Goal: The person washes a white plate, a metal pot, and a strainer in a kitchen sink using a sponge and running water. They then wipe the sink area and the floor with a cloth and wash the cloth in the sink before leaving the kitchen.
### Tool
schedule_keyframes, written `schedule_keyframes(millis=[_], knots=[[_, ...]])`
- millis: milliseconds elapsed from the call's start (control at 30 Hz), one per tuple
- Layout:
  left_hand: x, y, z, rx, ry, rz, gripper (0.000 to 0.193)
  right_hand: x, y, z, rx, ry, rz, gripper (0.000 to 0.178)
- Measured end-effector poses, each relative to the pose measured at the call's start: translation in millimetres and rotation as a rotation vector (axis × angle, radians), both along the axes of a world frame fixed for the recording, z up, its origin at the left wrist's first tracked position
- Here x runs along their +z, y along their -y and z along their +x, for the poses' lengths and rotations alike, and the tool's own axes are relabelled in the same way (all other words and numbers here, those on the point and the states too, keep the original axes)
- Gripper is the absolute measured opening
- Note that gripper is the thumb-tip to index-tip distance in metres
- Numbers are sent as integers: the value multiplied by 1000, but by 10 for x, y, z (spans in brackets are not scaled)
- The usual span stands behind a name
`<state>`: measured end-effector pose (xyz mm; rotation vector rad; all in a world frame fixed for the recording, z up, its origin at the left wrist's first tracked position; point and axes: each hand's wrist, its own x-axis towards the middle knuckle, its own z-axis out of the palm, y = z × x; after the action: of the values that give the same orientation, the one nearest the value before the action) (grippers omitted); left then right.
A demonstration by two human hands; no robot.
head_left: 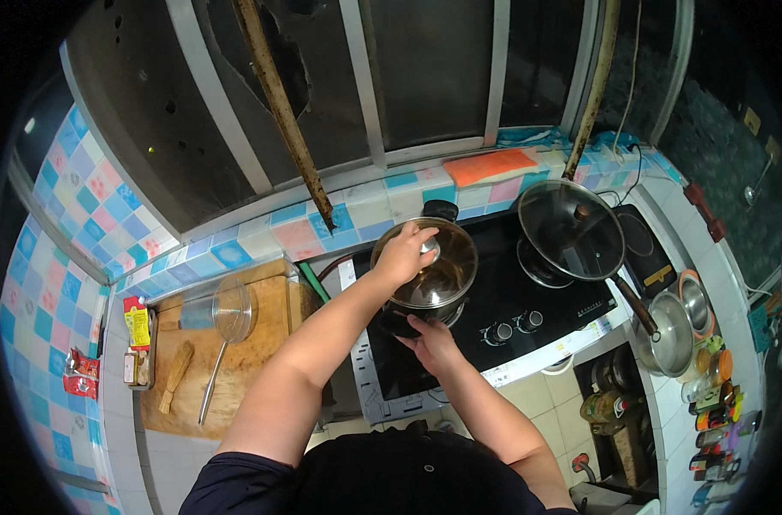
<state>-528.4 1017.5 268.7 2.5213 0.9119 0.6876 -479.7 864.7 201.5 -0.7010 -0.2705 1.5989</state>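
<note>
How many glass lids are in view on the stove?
2. One glass lid sits on the pot at the left burner, left hand on its knob; the other lid covers the pan on the right burner.

- dark navy short-sleeved top, sleeve ending at upper arm
- both forearms bare
- left hand, right hand: no gloves, no rings or watch visible
</note>
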Motion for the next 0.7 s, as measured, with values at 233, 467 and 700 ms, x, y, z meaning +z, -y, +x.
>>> schedule_keyframes(millis=[233, 467, 700], knots=[[146, 32, -317, -16, -202, 91, 66, -16, -14, -50, 15, 38, -98, 34], [-37, 524, -2398, 311, 7, 179, 46, -11, 437, -461, 21, 46, -116, 58], [-1235, 1259, -5176, 1003, -467, 22, 40, -24, 316, -1240, 257, 88, -180, 37]])
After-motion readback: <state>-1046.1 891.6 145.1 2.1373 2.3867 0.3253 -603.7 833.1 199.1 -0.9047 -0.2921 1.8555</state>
